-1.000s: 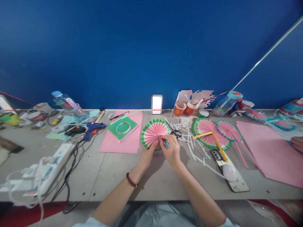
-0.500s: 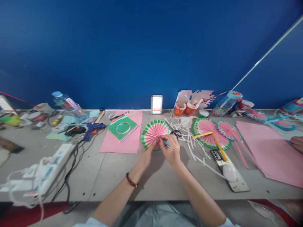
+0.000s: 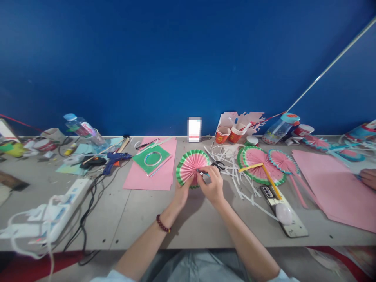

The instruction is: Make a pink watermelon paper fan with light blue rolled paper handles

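Observation:
A round pleated paper fan (image 3: 190, 162), pink with a white and green rim like a watermelon slice, is held over the table. Below it, my left hand (image 3: 182, 192) pinches the fan's lower edge, its fingers partly hidden behind the pleats. My right hand (image 3: 214, 184) is closed at the fan's centre, around a slim pen-like thing with a blue part; most of that thing is covered by the fingers. Just beyond the right hand lie black-handled scissors (image 3: 219, 165), partly among white paper strips (image 3: 233, 166).
Pink sheets with a green packet (image 3: 152, 159) lie left, near a blue glue gun (image 3: 113, 161) and power strip (image 3: 63, 211). Rightward are more watermelon fans (image 3: 253, 157), a yellow folded strip (image 3: 272, 181), a phone (image 3: 293, 223), paper cups (image 3: 223, 134) and another person's hand (image 3: 368, 178).
The right-hand fingers have shifted slightly at the fan's centre, and less of the blue part shows. The fan and left hand stay almost in place.

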{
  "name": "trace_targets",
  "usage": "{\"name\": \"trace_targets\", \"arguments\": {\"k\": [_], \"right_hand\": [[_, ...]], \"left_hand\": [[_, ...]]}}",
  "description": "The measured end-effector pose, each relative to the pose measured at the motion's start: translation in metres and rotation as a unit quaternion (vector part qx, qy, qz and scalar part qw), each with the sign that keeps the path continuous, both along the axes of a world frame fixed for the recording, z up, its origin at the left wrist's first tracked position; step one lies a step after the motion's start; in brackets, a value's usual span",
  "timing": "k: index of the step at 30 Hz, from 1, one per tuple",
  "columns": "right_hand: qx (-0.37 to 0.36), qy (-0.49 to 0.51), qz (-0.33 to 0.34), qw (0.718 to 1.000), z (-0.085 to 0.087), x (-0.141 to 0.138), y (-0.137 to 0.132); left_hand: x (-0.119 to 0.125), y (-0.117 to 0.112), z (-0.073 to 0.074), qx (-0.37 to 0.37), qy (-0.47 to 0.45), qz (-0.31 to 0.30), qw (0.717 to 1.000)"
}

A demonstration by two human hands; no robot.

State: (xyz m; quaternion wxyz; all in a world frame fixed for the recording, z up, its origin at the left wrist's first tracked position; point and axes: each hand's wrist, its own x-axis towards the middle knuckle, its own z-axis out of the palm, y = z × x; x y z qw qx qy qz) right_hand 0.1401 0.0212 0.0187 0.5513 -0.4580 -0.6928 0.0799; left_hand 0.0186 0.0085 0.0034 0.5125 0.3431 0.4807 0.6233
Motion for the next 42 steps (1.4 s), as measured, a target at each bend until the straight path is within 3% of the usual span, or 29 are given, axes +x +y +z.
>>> {"name": "trace_targets", "arguments": {"k": [7, 14, 21, 25, 29, 32, 36, 42], "right_hand": [[-0.022, 0.032, 0.014, 0.999, -0.001, 0.001, 0.003], [0.037, -0.020, -0.012, 0.999, -0.002, 0.001, 0.004], [0.042, -0.052, -0.001, 0.998, -0.002, 0.002, 0.004], [0.038, -0.019, 0.010, 0.999, -0.003, 0.002, 0.003], [0.000, 0.036, 0.035, 0.999, -0.002, 0.004, 0.003], [-0.035, 0.057, 0.005, 0.998, -0.001, 0.006, 0.003], [-0.070, 0.019, -0.028, 0.997, 0.000, 0.009, 0.006], [-0.157, -0.013, 0.015, 0.987, -0.005, 0.003, 0.006]], "left_hand": [[0.000, 0.001, -0.001, -0.008, -0.016, 0.018, 1.000], [0.001, -0.001, 0.008, -0.007, -0.010, -0.023, 1.000], [-0.001, -0.003, 0.016, 0.024, 0.038, -0.037, 0.998], [-0.003, -0.001, 0.012, 0.018, 0.026, -0.044, 0.999], [-0.008, 0.007, 0.004, 0.015, -0.038, -0.004, 0.999], [-0.015, 0.016, 0.003, 0.018, -0.092, 0.012, 0.996], [-0.028, 0.027, 0.004, 0.005, -0.119, 0.012, 0.993], [-0.043, 0.037, -0.004, -0.021, -0.101, 0.063, 0.993]]}}
